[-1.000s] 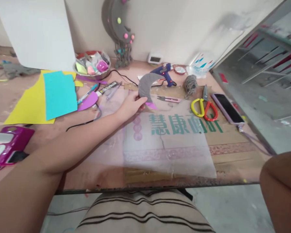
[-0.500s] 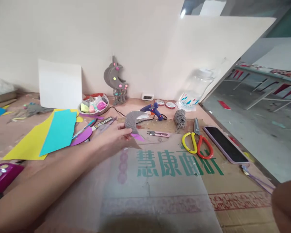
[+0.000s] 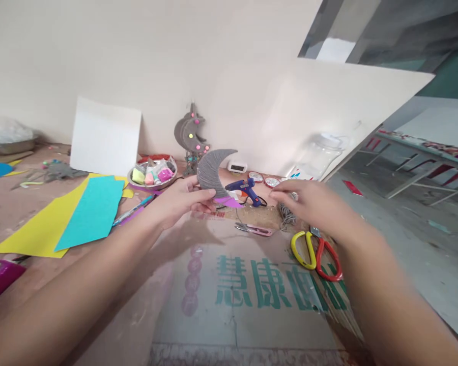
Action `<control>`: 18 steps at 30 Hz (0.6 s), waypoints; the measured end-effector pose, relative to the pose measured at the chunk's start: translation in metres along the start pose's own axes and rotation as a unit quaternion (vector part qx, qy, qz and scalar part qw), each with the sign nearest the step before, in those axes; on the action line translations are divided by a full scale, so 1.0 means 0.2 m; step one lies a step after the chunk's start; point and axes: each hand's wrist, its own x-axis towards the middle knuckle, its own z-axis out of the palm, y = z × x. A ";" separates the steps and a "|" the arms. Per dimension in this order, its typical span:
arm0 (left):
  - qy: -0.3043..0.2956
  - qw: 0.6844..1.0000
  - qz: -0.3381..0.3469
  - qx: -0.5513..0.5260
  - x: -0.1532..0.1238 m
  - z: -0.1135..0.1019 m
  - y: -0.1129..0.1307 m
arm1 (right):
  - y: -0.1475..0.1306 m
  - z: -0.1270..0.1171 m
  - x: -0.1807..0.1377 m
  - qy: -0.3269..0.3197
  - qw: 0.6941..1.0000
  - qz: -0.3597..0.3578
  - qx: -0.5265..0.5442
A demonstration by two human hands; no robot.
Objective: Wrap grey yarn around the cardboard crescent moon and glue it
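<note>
My left hand (image 3: 193, 200) pinches a crescent moon (image 3: 213, 173) wrapped in grey yarn, its upper tip pointing right. A purple piece (image 3: 231, 203) shows at its lower end, and a thin grey strand trails down from there. My right hand (image 3: 303, 197) hovers in front of a grey yarn ball (image 3: 287, 214) and partly hides it. The right fingertips are drawn together; what they hold, if anything, cannot be made out. Between the hands lie pink thread snips (image 3: 255, 230) and a blue glue gun (image 3: 249, 190). Below the right hand are scissors (image 3: 316, 254) with yellow and red handles.
A finished-looking grey moon ornament (image 3: 191, 134) hangs at the wall. A bowl (image 3: 152, 182) of colored clay, a white board (image 3: 106, 136) and yellow and blue sheets (image 3: 91, 211) are at left. A clear plastic jar (image 3: 324, 155) stands back right, near the table edge.
My right hand has come in from the lower right to the yarn ball. My left hand has raised the crescent moon, so more of it shows. The view has shifted.
</note>
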 end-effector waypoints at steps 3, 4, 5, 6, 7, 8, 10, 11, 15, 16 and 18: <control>-0.025 0.999 -0.016 -0.016 -0.02 0.02 0.00 | 0.09 0.17 0.09 -0.082 0.986 0.063 -0.134; -0.028 0.999 -0.022 -0.024 -0.02 0.03 -0.01 | 0.12 0.24 0.12 -0.104 0.981 0.068 -0.146; -0.030 0.999 -0.028 -0.033 -0.03 0.03 -0.02 | 0.15 0.31 0.15 -0.114 0.983 0.060 -0.132; -0.028 0.998 -0.034 -0.040 -0.04 0.03 -0.02 | 0.18 0.38 0.17 -0.107 0.988 0.044 -0.106; -0.025 0.998 -0.035 -0.043 -0.04 0.02 -0.03 | 0.20 0.45 0.19 -0.084 0.992 0.040 -0.084; -0.019 0.999 -0.031 -0.040 -0.05 0.02 -0.04 | 0.21 0.51 0.20 -0.067 0.996 0.029 -0.060; 0.000 1.000 -0.007 -0.019 -0.05 0.01 -0.04 | 0.22 0.59 0.22 -0.050 0.998 0.027 -0.037; 0.010 1.000 0.007 -0.006 -0.05 0.01 -0.05 | 0.21 0.61 0.23 -0.047 0.997 0.036 -0.040; 0.038 0.998 0.043 0.036 -0.05 -0.03 -0.04 | 0.18 0.55 0.20 -0.041 0.988 0.101 -0.107; 0.042 0.997 0.050 0.048 -0.05 -0.03 -0.03 | 0.16 0.51 0.18 -0.038 0.987 0.115 -0.108; 0.052 0.994 0.064 0.073 -0.06 -0.03 -0.02 | 0.11 0.43 0.14 -0.027 0.991 0.127 -0.036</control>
